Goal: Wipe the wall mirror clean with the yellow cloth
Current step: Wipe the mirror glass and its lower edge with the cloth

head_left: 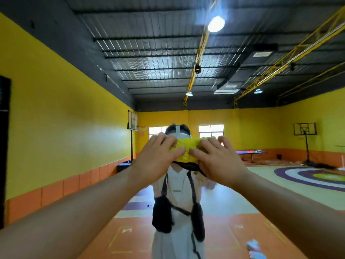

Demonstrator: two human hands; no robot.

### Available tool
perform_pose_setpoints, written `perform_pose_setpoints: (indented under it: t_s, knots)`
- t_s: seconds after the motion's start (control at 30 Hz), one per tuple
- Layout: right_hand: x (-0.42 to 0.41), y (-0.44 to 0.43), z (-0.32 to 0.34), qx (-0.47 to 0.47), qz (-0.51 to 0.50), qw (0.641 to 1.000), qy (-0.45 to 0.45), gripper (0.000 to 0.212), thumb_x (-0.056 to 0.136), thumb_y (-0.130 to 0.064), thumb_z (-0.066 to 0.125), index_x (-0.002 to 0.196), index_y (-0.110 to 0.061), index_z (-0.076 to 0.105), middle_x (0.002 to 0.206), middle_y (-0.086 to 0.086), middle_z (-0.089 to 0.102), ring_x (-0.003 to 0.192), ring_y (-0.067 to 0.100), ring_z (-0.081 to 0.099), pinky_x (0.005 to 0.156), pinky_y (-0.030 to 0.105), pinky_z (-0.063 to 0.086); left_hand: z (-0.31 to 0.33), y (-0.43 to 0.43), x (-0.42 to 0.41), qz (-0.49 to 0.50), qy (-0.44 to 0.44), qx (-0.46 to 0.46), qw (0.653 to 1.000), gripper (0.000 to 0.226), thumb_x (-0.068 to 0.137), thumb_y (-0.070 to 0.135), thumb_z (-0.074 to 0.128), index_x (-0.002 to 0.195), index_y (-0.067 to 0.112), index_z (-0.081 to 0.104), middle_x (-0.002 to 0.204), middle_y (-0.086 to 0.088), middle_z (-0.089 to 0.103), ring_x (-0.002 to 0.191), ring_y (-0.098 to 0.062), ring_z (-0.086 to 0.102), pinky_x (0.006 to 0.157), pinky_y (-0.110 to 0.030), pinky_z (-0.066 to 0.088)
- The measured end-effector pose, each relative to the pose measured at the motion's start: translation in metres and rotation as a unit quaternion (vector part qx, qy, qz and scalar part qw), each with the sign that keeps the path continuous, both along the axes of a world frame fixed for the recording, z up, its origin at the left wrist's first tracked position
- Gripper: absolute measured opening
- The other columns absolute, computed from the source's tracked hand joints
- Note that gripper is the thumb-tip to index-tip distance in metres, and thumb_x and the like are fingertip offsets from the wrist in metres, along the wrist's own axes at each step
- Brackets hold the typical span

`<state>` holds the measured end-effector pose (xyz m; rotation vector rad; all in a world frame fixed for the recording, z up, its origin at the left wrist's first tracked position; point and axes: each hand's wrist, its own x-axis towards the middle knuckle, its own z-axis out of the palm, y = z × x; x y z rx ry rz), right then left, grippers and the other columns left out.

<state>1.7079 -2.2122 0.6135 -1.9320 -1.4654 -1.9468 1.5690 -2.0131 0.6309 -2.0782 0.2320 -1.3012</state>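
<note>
Wiping step, by the look: left hand [156,159] and right hand [218,161] both pinch the bunched yellow cloth [186,148] against the wall mirror [93,128], mid-glass, well off its left edge. Next likely needs firm strokes outward

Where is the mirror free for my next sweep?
The wall mirror is bare left of the left hand, right of the right hand and above the yellow cloth. Crowded at centre, where both hands hold it.
</note>
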Motion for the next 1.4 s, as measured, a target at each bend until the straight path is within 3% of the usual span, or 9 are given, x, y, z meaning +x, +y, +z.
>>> perform_pose_setpoints:
  t_s: [0.1, 0.4, 0.6, 0.73, 0.87, 0.97, 1.07, 1.27, 1.4]
  knots:
    - [0.005, 0.001, 0.057, 0.026, 0.001, 1.000, -0.002, 0.037, 0.086, -0.033, 0.046, 0.121, -0.028, 0.057, 0.107, 0.004, 0.058, 0.097, 0.031, 0.054, 0.085, 0.045, 0.040, 0.055, -0.003, 0.007, -0.003, -0.022, -0.024, 0.999, 0.062, 0.068, 0.013, 0.082, 0.118, 0.028, 0.049, 0.112, -0.005, 0.051, 0.100, -0.029, 0.045, 0.075, -0.042, 0.046]
    - [0.008, -0.001, 0.192, 0.082, -0.049, 0.994, 0.049, 0.044, 0.079, -0.031, 0.059, 0.123, -0.029, 0.059, 0.104, 0.000, 0.056, 0.100, 0.029, 0.054, 0.083, 0.043, 0.038, 0.183, -0.022, 0.022, -0.039, -0.090, -0.130, 0.987, 0.053, 0.073, 0.000, 0.068, 0.118, 0.027, 0.062, 0.112, -0.001, 0.053, 0.103, -0.029, 0.045, 0.085, -0.043, 0.046]
    - [-0.016, 0.003, 0.191, 0.104, -0.037, 0.983, 0.144, 0.047, 0.084, -0.046, 0.043, 0.122, -0.027, 0.063, 0.113, 0.001, 0.056, 0.114, 0.027, 0.050, 0.096, 0.043, 0.033, 0.161, -0.009, 0.021, -0.108, -0.085, -0.149, 0.979, 0.048, 0.080, 0.006, 0.074, 0.126, 0.016, 0.067, 0.121, -0.003, 0.063, 0.113, -0.030, 0.054, 0.091, -0.043, 0.054]
    - [-0.028, 0.032, 0.183, 0.184, 0.017, 0.976, 0.119, 0.050, 0.095, -0.046, 0.033, 0.099, -0.012, 0.070, 0.101, 0.007, 0.057, 0.103, 0.032, 0.054, 0.091, 0.045, 0.040, 0.138, -0.002, 0.011, -0.155, -0.048, -0.184, 0.969, 0.058, 0.089, 0.010, 0.061, 0.146, 0.016, 0.051, 0.149, 0.000, 0.049, 0.139, -0.017, 0.038, 0.115, -0.032, 0.036]
    - [-0.025, 0.069, 0.163, 0.236, 0.026, 0.963, 0.125, 0.049, 0.100, -0.045, 0.040, 0.132, -0.011, 0.057, 0.132, 0.020, 0.053, 0.124, 0.041, 0.046, 0.105, 0.051, 0.037, 0.128, 0.002, -0.001, -0.175, -0.024, -0.238, 0.955, 0.055, 0.098, 0.012, 0.047, 0.153, 0.018, 0.042, 0.160, 0.007, 0.037, 0.148, -0.008, 0.026, 0.121, -0.020, 0.020]
    - [-0.020, 0.082, 0.154, 0.260, 0.018, 0.959, 0.115, 0.054, 0.102, -0.050, 0.037, 0.140, -0.016, 0.053, 0.145, 0.022, 0.047, 0.138, 0.042, 0.038, 0.114, 0.053, 0.029, 0.121, 0.009, 0.002, -0.159, -0.069, -0.185, 0.967, 0.050, 0.097, 0.019, 0.041, 0.145, 0.013, 0.053, 0.155, 0.001, 0.045, 0.145, -0.014, 0.036, 0.120, -0.031, 0.031]
    - [-0.009, 0.080, 0.158, 0.269, -0.010, 0.961, 0.068, 0.051, 0.102, -0.055, 0.039, 0.135, -0.020, 0.057, 0.140, 0.020, 0.051, 0.131, 0.040, 0.044, 0.106, 0.052, 0.033, 0.113, 0.017, 0.018, -0.167, -0.112, -0.139, 0.970, 0.048, 0.097, 0.018, 0.041, 0.142, 0.007, 0.056, 0.153, -0.007, 0.048, 0.144, -0.023, 0.040, 0.116, -0.044, 0.039]
    - [0.004, 0.078, 0.164, 0.286, 0.035, 0.957, -0.001, 0.035, 0.103, -0.050, 0.049, 0.114, -0.021, 0.065, 0.109, 0.012, 0.058, 0.095, 0.035, 0.053, 0.082, 0.045, 0.039, 0.100, 0.000, 0.048, -0.165, -0.189, -0.148, 0.957, 0.046, 0.098, 0.012, 0.046, 0.142, 0.000, 0.052, 0.152, -0.015, 0.046, 0.145, -0.030, 0.038, 0.121, -0.044, 0.031]
    - [0.011, 0.069, 0.166, 0.282, 0.063, 0.957, -0.039, 0.032, 0.106, -0.045, 0.046, 0.108, -0.020, 0.067, 0.099, 0.010, 0.056, 0.087, 0.033, 0.050, 0.079, 0.044, 0.039, 0.121, -0.017, 0.050, -0.167, -0.246, -0.174, 0.939, 0.032, 0.098, 0.017, 0.046, 0.123, 0.004, 0.061, 0.125, -0.012, 0.061, 0.119, -0.027, 0.051, 0.119, -0.043, 0.029]
